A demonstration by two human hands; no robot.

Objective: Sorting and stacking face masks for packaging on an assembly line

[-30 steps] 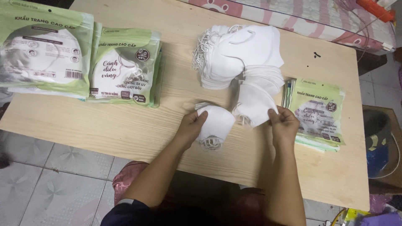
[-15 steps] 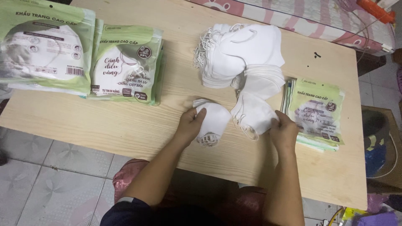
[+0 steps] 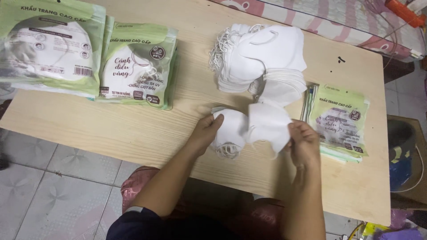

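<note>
Your left hand [image 3: 205, 132] and right hand [image 3: 302, 141] share a few white face masks [image 3: 249, 126] just above the near edge of the wooden table [image 3: 133, 129]. The masks are plain white, soft and folded, overlapping one another, with thin ear loops curled under their lower left side. Your left fingers [image 3: 216, 121] are curled onto the left mask, pinning it; your right fingers are closed in a pinch on the right edge of the other mask.

At 12 o'clock from your hands sits a tall heap of loose white masks [image 3: 260, 60], touching the ones you hold. At 3 o'clock lies a stack of flat green pouches [image 3: 340, 120], just beside your right hand. At 10 o'clock, well apart, two filled green mask packets [image 3: 84, 58] lie side by side.
</note>
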